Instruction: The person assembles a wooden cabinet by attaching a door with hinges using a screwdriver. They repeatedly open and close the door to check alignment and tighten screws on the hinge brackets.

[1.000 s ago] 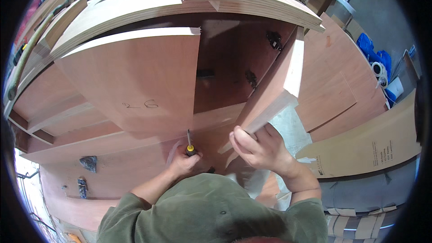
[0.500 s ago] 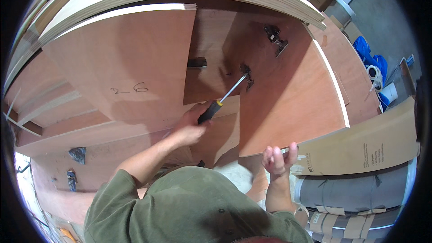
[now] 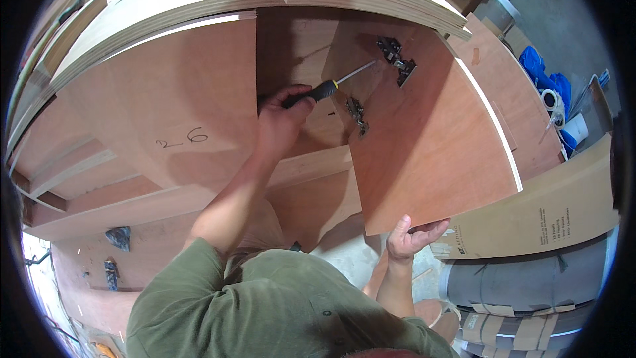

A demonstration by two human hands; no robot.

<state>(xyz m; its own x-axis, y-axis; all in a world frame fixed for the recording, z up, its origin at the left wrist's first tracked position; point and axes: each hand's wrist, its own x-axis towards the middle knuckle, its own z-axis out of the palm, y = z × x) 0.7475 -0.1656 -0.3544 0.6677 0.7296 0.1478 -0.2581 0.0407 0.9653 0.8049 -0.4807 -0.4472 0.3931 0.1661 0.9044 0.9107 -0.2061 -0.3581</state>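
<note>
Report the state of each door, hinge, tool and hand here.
Right door, open
Left door, looks shut
Upper hinge, unfolded
Lower hinge, unfolded
Screwdriver, held, tip close to upper hinge; contact unclear
Left hand, closed around screwdriver
Right hand, at right door's near edge, fingers spread

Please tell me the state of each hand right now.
Left hand: closed around a screwdriver.
Right hand: open, at the near edge of the cabinet door.

From afar I see a creased olive-green shirt [image 3: 278, 305] with short sleeves [image 3: 175, 292] and small round buttons [image 3: 326, 313].
</note>
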